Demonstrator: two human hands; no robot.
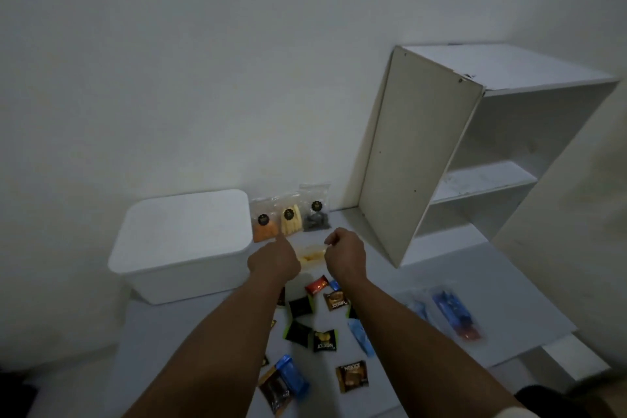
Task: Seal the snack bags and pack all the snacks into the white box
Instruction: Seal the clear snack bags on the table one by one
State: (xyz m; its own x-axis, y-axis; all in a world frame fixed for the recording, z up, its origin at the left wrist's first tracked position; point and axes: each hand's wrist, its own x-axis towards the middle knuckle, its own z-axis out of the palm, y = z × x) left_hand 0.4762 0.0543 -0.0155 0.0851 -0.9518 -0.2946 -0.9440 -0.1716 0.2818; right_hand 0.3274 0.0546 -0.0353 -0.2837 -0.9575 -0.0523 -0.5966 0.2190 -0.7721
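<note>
A clear snack bag (pixel 310 256) with pale yellow pieces lies flat on the table between my hands. My left hand (pixel 273 260) and my right hand (pixel 344 253) each pinch its top edge. Three clear bags stand against the wall behind it: one orange (pixel 264 226), one yellow (pixel 291 219), one dark grey (pixel 316 214). The white box (pixel 185 244) sits to the left with its lid on. Several small wrapped snacks (pixel 322 319) are scattered on the table near me, under my forearms.
A white open shelf unit (pixel 475 153) stands at the right, close to my right hand. Blue and red packets (pixel 453 312) lie on the table at the right. The table's near right edge drops off beside them.
</note>
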